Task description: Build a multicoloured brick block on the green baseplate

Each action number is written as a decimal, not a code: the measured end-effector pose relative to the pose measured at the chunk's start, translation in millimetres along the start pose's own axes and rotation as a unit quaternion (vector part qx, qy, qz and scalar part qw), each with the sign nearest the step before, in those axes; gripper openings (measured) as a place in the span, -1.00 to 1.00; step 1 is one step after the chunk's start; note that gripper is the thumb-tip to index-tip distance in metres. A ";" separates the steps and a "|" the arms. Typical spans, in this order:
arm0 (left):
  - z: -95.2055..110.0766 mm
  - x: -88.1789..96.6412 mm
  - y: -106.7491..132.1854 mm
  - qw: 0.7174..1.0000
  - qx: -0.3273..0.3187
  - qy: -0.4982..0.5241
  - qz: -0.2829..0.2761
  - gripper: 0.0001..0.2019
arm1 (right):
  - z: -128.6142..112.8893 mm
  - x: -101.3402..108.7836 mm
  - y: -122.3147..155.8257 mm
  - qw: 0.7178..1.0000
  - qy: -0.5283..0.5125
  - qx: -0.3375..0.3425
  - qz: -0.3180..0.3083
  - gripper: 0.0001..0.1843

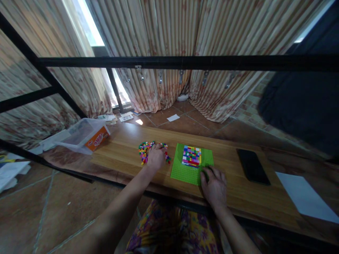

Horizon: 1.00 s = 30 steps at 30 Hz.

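Observation:
My left hand (pixel 156 157) reaches into a loose pile of small coloured toy bricks (pixel 143 150). Its fingers stretch out over the bricks, and the tips are partly hidden; no brick can be made out in its grasp. Resting at the front right corner of a green baseplate (pixel 185 175) is my right hand (pixel 215 183), its fingers apart and slightly bent. On the baseplate stands a square block of multicoloured bricks (pixel 191 157), built up in layers, with yellow along its right side. Neither hand touches that block.
A clear plastic box (pixel 79 135) with an orange label stands at the table's left end. To the right lie a black phone (pixel 253 166) and a white sheet of paper (pixel 307 195). A black metal bar (pixel 169 62) crosses beyond the wooden table (pixel 122 151), before striped curtains.

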<state>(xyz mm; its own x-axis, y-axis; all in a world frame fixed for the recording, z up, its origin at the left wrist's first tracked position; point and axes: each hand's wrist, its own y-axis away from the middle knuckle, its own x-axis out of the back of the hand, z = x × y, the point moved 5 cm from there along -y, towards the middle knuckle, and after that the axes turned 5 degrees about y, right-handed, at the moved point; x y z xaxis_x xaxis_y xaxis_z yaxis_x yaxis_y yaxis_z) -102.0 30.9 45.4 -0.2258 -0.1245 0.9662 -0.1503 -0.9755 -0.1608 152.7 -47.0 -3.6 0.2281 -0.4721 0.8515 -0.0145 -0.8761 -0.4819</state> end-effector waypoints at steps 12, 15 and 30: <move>9.2 4.8 -12.9 0.998 -0.023 -0.006 -0.061 -0.80 | -2.0 3.4 -0.8 1.000 -0.014 -0.005 0.003 -0.68; 10.3 4.4 -13.7 0.998 -0.037 0.006 -0.053 -0.79 | -3.0 4.3 -1.3 1.000 -0.018 -0.009 0.001 -0.69; 23.1 11.0 -6.2 0.979 -0.056 0.190 0.040 -0.89 | -5.0 6.7 -3.2 0.999 -0.019 -0.025 -0.008 -0.72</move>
<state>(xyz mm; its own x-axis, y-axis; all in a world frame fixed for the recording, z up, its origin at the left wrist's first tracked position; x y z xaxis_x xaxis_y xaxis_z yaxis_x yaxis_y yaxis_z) -81.4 31.4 61.6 -0.5790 -0.1025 0.8088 -0.2174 -0.9367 -0.2744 149.4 -47.8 4.7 0.2647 -0.4551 0.8502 -0.0592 -0.8876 -0.4568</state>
